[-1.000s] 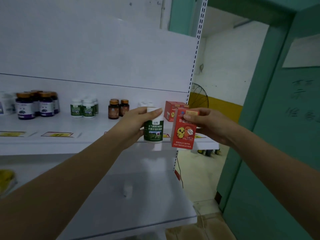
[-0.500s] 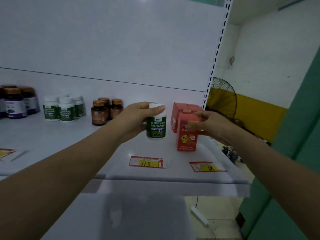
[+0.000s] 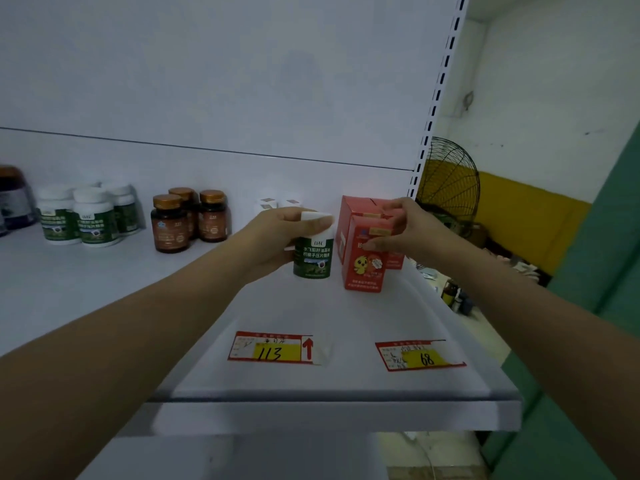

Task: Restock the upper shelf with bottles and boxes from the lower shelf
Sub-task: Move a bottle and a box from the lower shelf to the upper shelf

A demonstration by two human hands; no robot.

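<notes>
– White plastic bottle with a dark green label [image 3: 313,258]: where is it?
– Upright at the right part of the white upper shelf [image 3: 311,317], just left of the red cardboard boxes. Whether its base touches the shelf cannot be told.
– Who has it?
– The left hand [image 3: 273,237]. Its fingers curl over the white cap and its thumb presses the side, a closed grasp round the upper half.
– And the right hand [image 3: 412,230]?
– It pinches the front red box [image 3: 365,268] at the top, fingers over the upper edge and thumb on the front face. That box stands on the shelf, against a second red box [image 3: 356,206] behind it.
– Any writing?
– The bottle label bears white Chinese characters in two lines. The front box shows a yellow cartoon chick. On the shelf's front lie two red-bordered price tags: one [image 3: 273,346] reads "113" on yellow beside a red upward arrow, the other [image 3: 420,355] reads "68".
– What else stands there?
– Three amber bottles with bronze caps [image 3: 169,225] to the left, and further left a cluster of white bottles with green labels [image 3: 93,220].
</notes>
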